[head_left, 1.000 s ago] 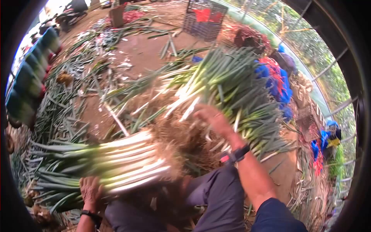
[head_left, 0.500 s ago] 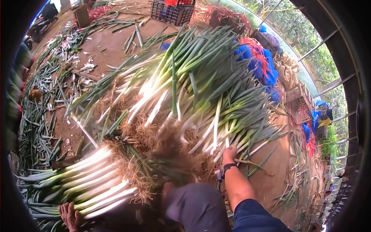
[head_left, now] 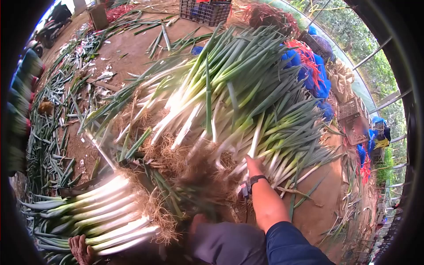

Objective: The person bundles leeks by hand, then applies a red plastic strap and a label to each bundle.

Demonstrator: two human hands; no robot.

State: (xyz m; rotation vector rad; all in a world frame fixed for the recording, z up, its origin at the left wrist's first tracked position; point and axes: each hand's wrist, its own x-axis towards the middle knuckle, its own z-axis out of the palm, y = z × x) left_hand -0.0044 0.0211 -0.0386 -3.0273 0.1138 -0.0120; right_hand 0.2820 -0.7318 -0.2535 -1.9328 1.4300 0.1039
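Note:
My right hand [head_left: 255, 165], with a black band and small device at the wrist, is closed around the white stem of a leek [head_left: 255, 139] at the front of a large loose leek pile [head_left: 247, 84]. Roots in that pile point toward me, green tops away. At the lower left, my left hand [head_left: 80, 250] curls over the nearest stems of a row of leeks [head_left: 110, 207]. Those stems lie side by side, their brown roots to the right. Grey cloth [head_left: 232, 243] at bottom centre hides part of the ground, and a blurred patch of skin shows beside it.
Cut green leaves [head_left: 51, 137] litter the left side. A dark plastic crate [head_left: 205, 12] stands at the back. Blue net bags [head_left: 320, 81] and red strings [head_left: 304, 57] lie behind the pile. A brown crate [head_left: 351, 119] is at the right.
My right hand has moved up and left to the lower stems of the pile. The left hand stays at the leek row. The whole view has shifted slightly.

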